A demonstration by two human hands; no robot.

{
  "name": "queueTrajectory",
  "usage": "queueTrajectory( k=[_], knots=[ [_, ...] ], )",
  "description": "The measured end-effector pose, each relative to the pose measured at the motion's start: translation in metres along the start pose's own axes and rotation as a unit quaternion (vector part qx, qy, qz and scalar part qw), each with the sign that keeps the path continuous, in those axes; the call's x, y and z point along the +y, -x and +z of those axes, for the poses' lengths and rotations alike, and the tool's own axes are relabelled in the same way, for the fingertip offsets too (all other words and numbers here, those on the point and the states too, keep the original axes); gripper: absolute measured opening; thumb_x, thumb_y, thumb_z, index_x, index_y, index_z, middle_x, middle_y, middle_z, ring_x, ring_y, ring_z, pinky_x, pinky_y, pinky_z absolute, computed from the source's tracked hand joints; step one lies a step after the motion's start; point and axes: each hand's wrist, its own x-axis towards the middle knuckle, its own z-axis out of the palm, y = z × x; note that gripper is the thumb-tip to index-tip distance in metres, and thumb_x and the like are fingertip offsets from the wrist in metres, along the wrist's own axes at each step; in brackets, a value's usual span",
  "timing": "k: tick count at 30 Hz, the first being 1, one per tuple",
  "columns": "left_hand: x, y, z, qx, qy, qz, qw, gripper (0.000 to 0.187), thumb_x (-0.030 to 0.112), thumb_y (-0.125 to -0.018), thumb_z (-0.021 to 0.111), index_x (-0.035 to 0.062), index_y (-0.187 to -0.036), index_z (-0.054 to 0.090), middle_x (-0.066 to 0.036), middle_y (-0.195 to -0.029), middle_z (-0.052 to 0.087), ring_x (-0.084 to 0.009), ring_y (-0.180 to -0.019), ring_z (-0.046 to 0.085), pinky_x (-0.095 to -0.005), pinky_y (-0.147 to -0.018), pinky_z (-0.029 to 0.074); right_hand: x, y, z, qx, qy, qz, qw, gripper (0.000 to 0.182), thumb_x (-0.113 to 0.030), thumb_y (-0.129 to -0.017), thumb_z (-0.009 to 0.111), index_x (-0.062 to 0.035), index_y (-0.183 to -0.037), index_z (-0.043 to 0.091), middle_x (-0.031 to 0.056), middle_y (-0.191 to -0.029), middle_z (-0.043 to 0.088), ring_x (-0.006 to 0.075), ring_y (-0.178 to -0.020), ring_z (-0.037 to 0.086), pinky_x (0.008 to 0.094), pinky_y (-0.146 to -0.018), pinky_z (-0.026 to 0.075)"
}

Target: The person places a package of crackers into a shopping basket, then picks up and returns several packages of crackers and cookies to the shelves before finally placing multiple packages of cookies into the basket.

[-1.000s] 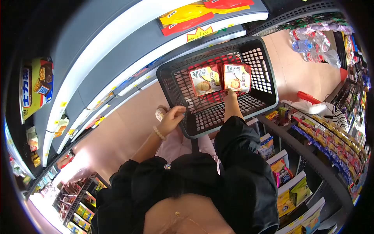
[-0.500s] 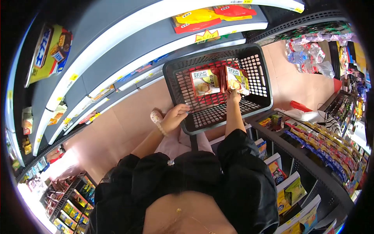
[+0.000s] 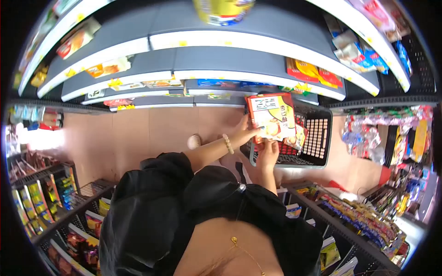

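A red and white biscuit pack point(image 3: 271, 117), with biscuits pictured on its front, is held up over the left part of a dark plastic shopping basket point(image 3: 329, 133). My left hand point(image 3: 246, 132) grips its left edge, fingers partly behind it. At the lower edge, my right hand point(image 3: 267, 154) is closed on the same pack. Another biscuit pack point(image 3: 301, 134) lies in the basket, partly covered by the held one. A beaded bracelet circles my left wrist.
Ahead runs a grey shelf point(image 3: 216, 64) with white price edges. A yellow container point(image 3: 223, 11) stands on an upper level, and red and yellow bags point(image 3: 313, 73) lie lower right. Bottles point(image 3: 363, 138) stand right on the tiled floor point(image 3: 138, 133). Snack racks point(image 3: 354, 216) are close behind me.
The view has swung, so the basket appears further right. One biscuit pack has come up out of the basket. My left hand has gone from the basket's rim to this pack.
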Motion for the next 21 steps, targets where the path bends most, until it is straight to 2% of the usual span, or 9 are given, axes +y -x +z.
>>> queueTrajectory(
  k=[1, 3, 4, 5, 10, 15, 16, 19, 21],
  knots=[
    [0.005, 0.005, -0.017, 0.031, -0.025, 0.015, 0.999, 0.053, 0.005, -0.077, 0.060, -0.0015, -0.120, 0.030, -0.012, -0.111, 0.049, -0.0165, -0.098, 0.051, -0.0302, -0.083, 0.044, 0.003, 0.013, 0.020, -0.018, 0.001, -0.008, 1.000, 0.006, -0.002, -0.082, 0.047, -0.0046, -0.088, 0.049, 0.0055, -0.087, 0.056, 0.0140, -0.077, 0.056, 0.0278, -0.066, 0.049],
    [0.020, 0.016, -0.046, 0.051, 0.091, 0.018, 0.994, 0.054, 0.006, -0.076, 0.060, -0.0023, -0.120, 0.030, -0.011, -0.109, 0.050, -0.0166, -0.098, 0.051, -0.0300, -0.083, 0.044, 0.020, 0.022, 0.040, -0.065, 0.042, 0.000, 0.997, 0.010, -0.001, -0.082, 0.048, -0.0054, -0.091, 0.050, 0.0048, -0.090, 0.056, 0.0136, -0.080, 0.055, 0.0302, -0.069, 0.048],
    [0.023, 0.018, -0.062, 0.075, 0.076, 0.089, 0.990, 0.050, 0.010, -0.075, 0.062, -0.0040, -0.116, 0.036, -0.012, -0.105, 0.053, -0.0172, -0.095, 0.054, -0.0295, -0.080, 0.045, 0.024, 0.025, 0.053, -0.092, 0.043, 0.009, 0.995, 0.009, -0.003, -0.082, 0.048, -0.0056, -0.091, 0.050, 0.0042, -0.089, 0.056, 0.0134, -0.081, 0.054, 0.0315, -0.070, 0.048],
    [0.026, 0.019, -0.081, 0.097, 0.054, 0.083, 0.990, 0.048, 0.011, -0.075, 0.062, -0.0049, -0.114, 0.039, -0.013, -0.103, 0.055, -0.0177, -0.093, 0.055, -0.0294, -0.079, 0.046, 0.031, 0.029, 0.069, -0.120, 0.047, 0.021, 0.991, 0.008, -0.004, -0.083, 0.049, -0.0058, -0.091, 0.050, 0.0037, -0.088, 0.056, 0.0132, -0.082, 0.054, 0.0328, -0.072, 0.048],
    [0.036, 0.015, -0.172, 0.181, -0.002, 0.097, 0.979, 0.050, 0.020, -0.069, 0.065, -0.0095, -0.105, 0.047, -0.018, -0.091, 0.061, -0.0204, -0.082, 0.061, -0.0287, -0.074, 0.048, 0.042, 0.030, 0.116, -0.190, 0.123, 0.077, 0.971, 0.021, -0.018, -0.086, 0.051, -0.0052, -0.101, 0.045, 0.0089, -0.106, 0.049, 0.0252, -0.099, 0.049, 0.0431, -0.082, 0.043],
    [0.085, 0.027, -0.210, 0.133, 0.086, 0.053, 0.986, 0.042, 0.017, -0.071, 0.062, -0.0057, -0.105, 0.052, -0.014, -0.092, 0.061, -0.0180, -0.080, 0.060, -0.0275, -0.073, 0.048, 0.028, -0.005, 0.151, -0.150, 0.190, 0.050, 0.969, 0.039, -0.020, -0.083, 0.054, -0.0030, -0.115, 0.037, 0.0119, -0.112, 0.046, 0.0308, -0.103, 0.047, 0.0459, -0.085, 0.040],
    [0.089, 0.025, -0.217, 0.124, 0.083, 0.059, 0.987, 0.043, 0.018, -0.072, 0.062, -0.0057, -0.105, 0.052, -0.014, -0.092, 0.061, -0.0175, -0.081, 0.060, -0.0277, -0.073, 0.047, 0.024, -0.019, 0.154, -0.167, 0.180, 0.079, 0.966, 0.051, -0.016, -0.082, 0.056, -0.0035, -0.124, 0.030, 0.0127, -0.107, 0.046, 0.0273, -0.094, 0.050, 0.0430, -0.080, 0.045],
    [0.110, 0.016, -0.227, 0.113, 0.071, 0.049, 0.990, 0.043, 0.019, -0.073, 0.063, -0.0056, -0.106, 0.052, -0.013, -0.093, 0.061, -0.0166, -0.082, 0.059, -0.0280, -0.075, 0.046, 0.013, -0.042, 0.186, -0.238, 0.197, 0.148, 0.939, 0.033, -0.010, -0.083, 0.052, -0.0010, -0.113, 0.041, 0.0125, -0.104, 0.051, 0.0269, -0.092, 0.053, 0.0443, -0.079, 0.046],
    [0.109, -0.006, -0.230, 0.157, 0.052, 0.154, 0.974, 0.059, 0.022, -0.074, 0.062, -0.0065, -0.119, 0.037, -0.016, -0.093, 0.059, -0.0183, -0.080, 0.060, -0.0280, -0.070, 0.048, 0.015, -0.059, 0.203, -0.284, 0.210, 0.101, 0.930, 0.028, -0.009, -0.086, 0.047, -0.0020, -0.113, 0.043, 0.0104, -0.105, 0.054, 0.0253, -0.095, 0.053, 0.0394, -0.085, 0.043]
  ],
)
